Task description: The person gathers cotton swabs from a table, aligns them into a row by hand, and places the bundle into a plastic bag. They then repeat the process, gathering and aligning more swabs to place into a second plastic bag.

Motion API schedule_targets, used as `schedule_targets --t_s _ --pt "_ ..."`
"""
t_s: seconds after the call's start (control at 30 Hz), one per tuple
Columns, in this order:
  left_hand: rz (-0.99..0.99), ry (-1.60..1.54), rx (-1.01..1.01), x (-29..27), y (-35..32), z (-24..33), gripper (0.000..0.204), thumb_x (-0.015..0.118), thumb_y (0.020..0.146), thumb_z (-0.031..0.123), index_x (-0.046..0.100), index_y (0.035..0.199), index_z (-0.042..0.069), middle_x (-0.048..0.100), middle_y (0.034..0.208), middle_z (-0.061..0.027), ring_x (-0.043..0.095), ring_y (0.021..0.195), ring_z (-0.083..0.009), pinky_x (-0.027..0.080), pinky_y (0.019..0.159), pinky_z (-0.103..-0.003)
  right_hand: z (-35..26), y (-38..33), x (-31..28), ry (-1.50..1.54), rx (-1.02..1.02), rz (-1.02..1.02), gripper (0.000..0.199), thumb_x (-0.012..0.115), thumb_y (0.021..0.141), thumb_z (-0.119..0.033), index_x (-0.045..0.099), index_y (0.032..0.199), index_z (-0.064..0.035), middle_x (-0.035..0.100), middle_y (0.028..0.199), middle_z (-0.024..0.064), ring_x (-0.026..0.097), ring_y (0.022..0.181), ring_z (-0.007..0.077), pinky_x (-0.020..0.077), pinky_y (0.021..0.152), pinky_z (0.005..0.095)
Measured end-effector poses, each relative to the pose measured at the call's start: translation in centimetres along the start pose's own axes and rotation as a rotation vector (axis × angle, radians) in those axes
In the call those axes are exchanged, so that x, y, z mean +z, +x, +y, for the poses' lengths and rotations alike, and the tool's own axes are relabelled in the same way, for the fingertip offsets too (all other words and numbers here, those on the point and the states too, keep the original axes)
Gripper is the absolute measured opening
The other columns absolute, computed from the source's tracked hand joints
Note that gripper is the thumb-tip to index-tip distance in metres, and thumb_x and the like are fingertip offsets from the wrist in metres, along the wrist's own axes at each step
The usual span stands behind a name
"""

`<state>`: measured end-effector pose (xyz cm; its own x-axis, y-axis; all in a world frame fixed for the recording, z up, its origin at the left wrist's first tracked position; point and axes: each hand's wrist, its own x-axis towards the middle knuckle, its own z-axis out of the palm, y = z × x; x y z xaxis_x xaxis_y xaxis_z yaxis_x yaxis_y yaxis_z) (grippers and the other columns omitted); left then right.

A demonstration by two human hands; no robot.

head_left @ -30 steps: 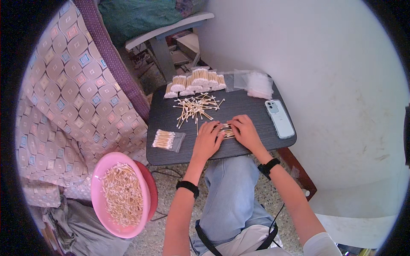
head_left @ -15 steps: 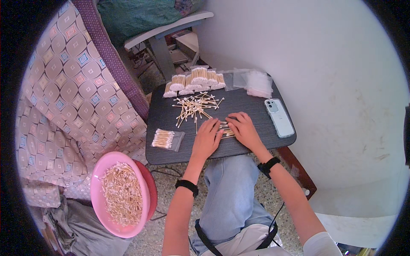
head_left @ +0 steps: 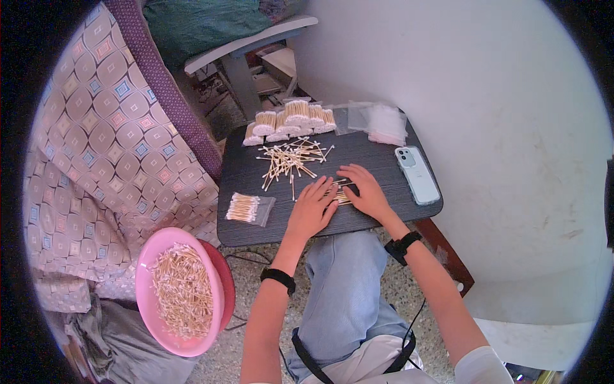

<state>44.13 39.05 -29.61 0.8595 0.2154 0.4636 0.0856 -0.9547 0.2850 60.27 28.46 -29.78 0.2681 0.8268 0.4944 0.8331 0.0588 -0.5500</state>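
I see a plain white wall (head_left: 486, 77) filling the frame from twelve round to four o'clock, evenly lit by soft daylight. A patterned cloth (head_left: 96, 166) in brown and mauve diamonds, edged with a purple band (head_left: 160, 83), drapes over something at nine o'clock. A grey plastic chair (head_left: 249, 48) stands at twelve, dark green fabric (head_left: 198, 22) behind it. The floor (head_left: 256, 262) at six is speckled terrazzo. A small dark table (head_left: 377, 153) sits at centre.

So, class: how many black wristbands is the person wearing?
2. One black wristband sits on the left wrist, below the left hand; the other black wristband is on the right wrist, below the right hand.
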Motion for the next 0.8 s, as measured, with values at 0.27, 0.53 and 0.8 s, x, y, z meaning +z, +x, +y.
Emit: schedule_targets --t_s 0.27,0.53,0.8 --pt "0.042 -0.003 -0.003 -0.13 0.13 0.08 0.034 0.053 0.09 0.022 0.057 0.119 0.005 0.049 0.131 -0.012 0.044 0.123 -0.0285 0.032 0.104 -0.043 0.26 -0.05 0.06 -0.003 -0.012 0.0 0.04 0.058 0.08 -0.011 0.054 0.119 -0.0096 0.052 0.126 0.0101 0.041 0.124 0.0314 0.0323 0.104 0.0439" --pt "0.298 0.042 -0.001 -0.66 -0.54 0.24 0.015 0.059 0.085 0.013 0.068 0.086 0.0 0.066 0.103 -0.0094 0.061 0.1 -0.0222 0.039 0.098 -0.044 0.35 0.01 0.14 0.135 0.03 0.053 0.041 0.058 0.082 -0.01 0.053 0.122 -0.007 0.054 0.125 0.011 0.042 0.123 0.0315 0.0343 0.103 0.0421" --pt "0.263 0.026 0.002 -0.17 -0.36 0.19 0.015 0.059 0.083 0.011 0.068 0.086 0.0 0.065 0.104 -0.0108 0.061 0.101 -0.0231 0.039 0.097 -0.044 0.16 0.06 0.09 0.028 0.029 0.013 0.043 0.064 0.081 -0.018 0.054 0.121 -0.0067 0.054 0.125 0.0111 0.043 0.122 0.0307 0.0344 0.103 0.0413"
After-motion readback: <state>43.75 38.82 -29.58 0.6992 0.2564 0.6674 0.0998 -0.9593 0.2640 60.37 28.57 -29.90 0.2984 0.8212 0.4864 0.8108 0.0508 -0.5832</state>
